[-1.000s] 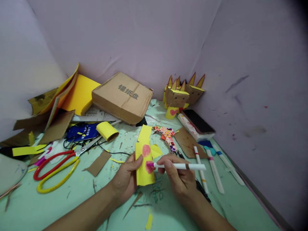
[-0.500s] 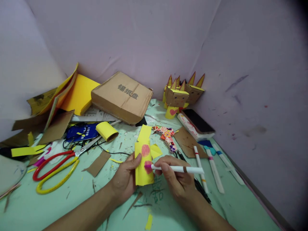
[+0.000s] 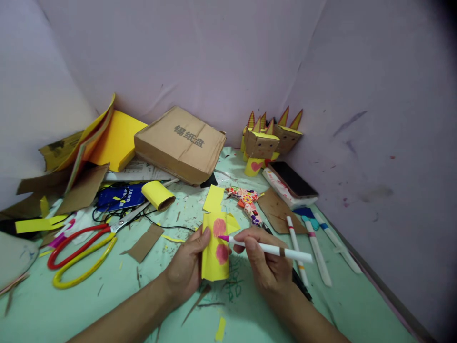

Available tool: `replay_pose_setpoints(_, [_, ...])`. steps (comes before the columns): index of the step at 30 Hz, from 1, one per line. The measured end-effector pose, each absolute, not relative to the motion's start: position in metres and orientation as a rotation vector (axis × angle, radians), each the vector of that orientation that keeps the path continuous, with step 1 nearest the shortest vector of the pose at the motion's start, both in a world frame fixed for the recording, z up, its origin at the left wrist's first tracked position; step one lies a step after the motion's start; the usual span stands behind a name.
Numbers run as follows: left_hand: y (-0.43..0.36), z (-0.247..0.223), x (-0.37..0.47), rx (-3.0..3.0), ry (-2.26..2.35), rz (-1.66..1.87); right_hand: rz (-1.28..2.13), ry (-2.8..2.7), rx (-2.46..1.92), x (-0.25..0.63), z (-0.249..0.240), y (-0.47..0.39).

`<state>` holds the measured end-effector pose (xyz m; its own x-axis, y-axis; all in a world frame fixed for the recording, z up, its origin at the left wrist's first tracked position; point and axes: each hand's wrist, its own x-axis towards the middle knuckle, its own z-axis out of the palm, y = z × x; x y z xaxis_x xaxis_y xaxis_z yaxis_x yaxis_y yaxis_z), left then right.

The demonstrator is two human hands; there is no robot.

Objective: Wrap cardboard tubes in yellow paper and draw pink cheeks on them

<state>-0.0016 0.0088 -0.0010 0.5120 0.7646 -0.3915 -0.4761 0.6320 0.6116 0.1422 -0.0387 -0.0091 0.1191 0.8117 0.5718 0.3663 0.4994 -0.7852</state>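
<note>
Held upright near the middle of the table is a yellow paper piece (image 3: 210, 257) with two pink round patches, one above the other. My left hand (image 3: 187, 262) grips its left edge, thumb on the front. My right hand (image 3: 266, 259) holds a white marker (image 3: 294, 255) with a magenta tip and a brown band. The tip points left at the piece, between the two patches; whether it touches is too small to tell. Behind the piece lie a flat yellow paper strip (image 3: 213, 198) and a patterned glue gun (image 3: 248, 202).
Scissors (image 3: 85, 274) and a yellow tube (image 3: 157, 194) lie left. A cardboard box (image 3: 180, 145) stands behind. Eared cardboard figures (image 3: 263, 145), a phone (image 3: 293, 179) and several markers (image 3: 317, 252) are at the right. Cardboard scraps (image 3: 144, 243) dot the green table (image 3: 117, 305).
The marker tip has moved up from the lower pink patch to between the patches, and my right hand has shifted slightly right. The yellow piece has turned slightly.
</note>
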Motion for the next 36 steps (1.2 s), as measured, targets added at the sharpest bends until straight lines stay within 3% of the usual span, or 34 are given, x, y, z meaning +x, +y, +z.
replay_pose_setpoints(36, [0.0104, 0.0041, -0.0038, 0.412, 0.748, 0.712, 0.509, -1.245, -1.167, 0.1423, -0.0102, -0.0349])
